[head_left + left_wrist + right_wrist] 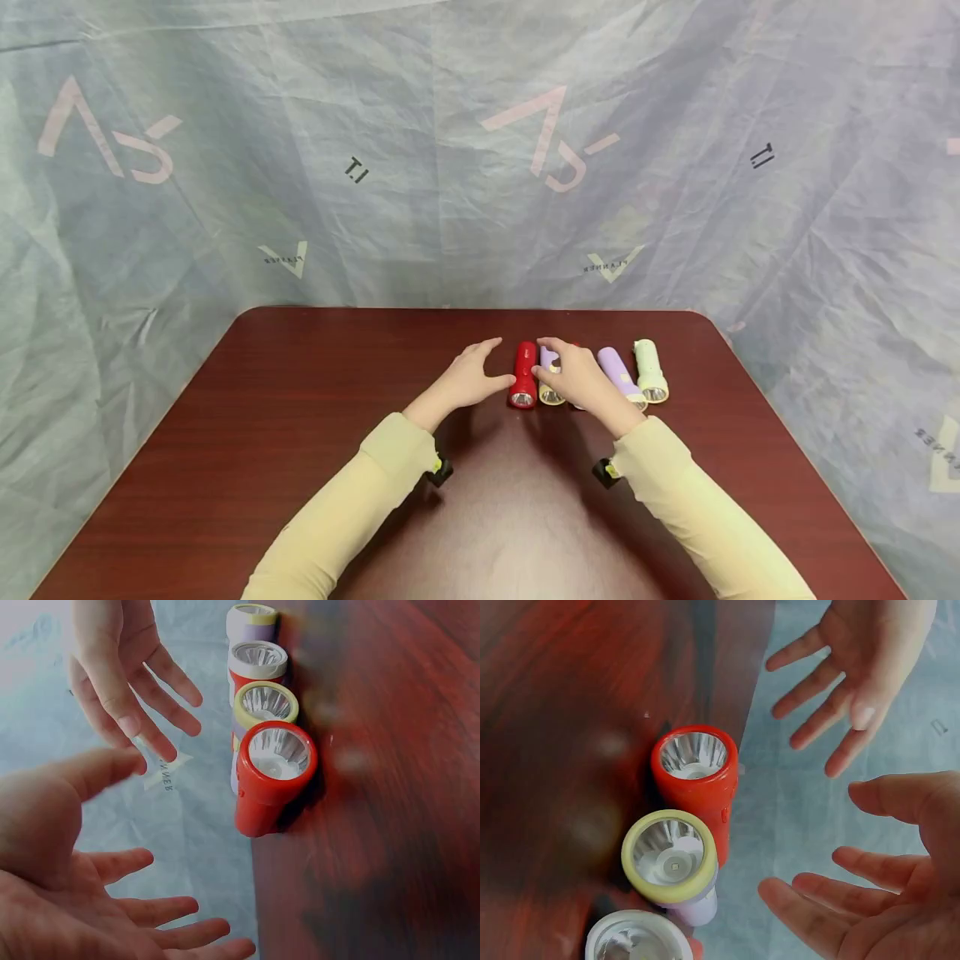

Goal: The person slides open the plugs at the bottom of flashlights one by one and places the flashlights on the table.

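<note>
My left hand (467,377) hovers just left of a red flashlight (525,365), fingers spread and holding nothing. On the other side, my right hand (583,382) is above the row with its fingers apart, also holding nothing. Right of the red flashlight lies a purple flashlight (552,395) with a yellow rim, partly covered by the right hand in the head view. A red flashlight with a white rim (257,680) is mostly hidden there by that hand. Farther right are another purple flashlight (617,369) and a pale green flashlight (648,367). Both wrist views show the hands apart from the flashlights.
The flashlights lie side by side near the far edge of a dark red wooden table (300,392), lenses toward me. A grey printed cloth (420,217) hangs behind the table and at both sides. Each wrist carries a small black camera (441,472).
</note>
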### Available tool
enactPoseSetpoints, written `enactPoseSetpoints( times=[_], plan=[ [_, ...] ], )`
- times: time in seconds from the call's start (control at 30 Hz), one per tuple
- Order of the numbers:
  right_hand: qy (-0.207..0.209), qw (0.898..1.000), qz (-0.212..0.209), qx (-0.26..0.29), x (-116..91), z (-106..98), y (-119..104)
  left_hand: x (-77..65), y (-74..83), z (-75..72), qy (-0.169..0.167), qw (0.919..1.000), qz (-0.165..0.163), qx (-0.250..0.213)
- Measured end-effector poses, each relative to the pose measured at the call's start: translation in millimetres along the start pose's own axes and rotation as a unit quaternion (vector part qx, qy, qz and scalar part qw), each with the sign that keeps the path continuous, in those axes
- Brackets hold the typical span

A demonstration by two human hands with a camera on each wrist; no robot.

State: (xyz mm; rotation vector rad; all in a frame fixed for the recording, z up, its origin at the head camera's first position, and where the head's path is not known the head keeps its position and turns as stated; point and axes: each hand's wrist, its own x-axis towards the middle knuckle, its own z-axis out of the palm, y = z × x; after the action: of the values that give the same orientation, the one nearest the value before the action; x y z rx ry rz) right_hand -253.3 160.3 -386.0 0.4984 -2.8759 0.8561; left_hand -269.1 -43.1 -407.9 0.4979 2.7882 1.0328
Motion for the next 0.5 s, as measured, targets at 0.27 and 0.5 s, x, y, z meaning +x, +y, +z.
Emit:
enactPoseSetpoints(
  times=[0.27,0.5],
  plan=[
    [-0.03,0.997,0.061,0.025,17.8,1.7,-1.8,20.6,-6.0,4.9,-0.029,0.987,-0.052,-0.149],
    [-0.039,0.995,0.093,0.019,30.9,9.1,2.8,35.4,-9.2,11.9,-0.066,0.9445,-0.128,-0.295]
  ],
)
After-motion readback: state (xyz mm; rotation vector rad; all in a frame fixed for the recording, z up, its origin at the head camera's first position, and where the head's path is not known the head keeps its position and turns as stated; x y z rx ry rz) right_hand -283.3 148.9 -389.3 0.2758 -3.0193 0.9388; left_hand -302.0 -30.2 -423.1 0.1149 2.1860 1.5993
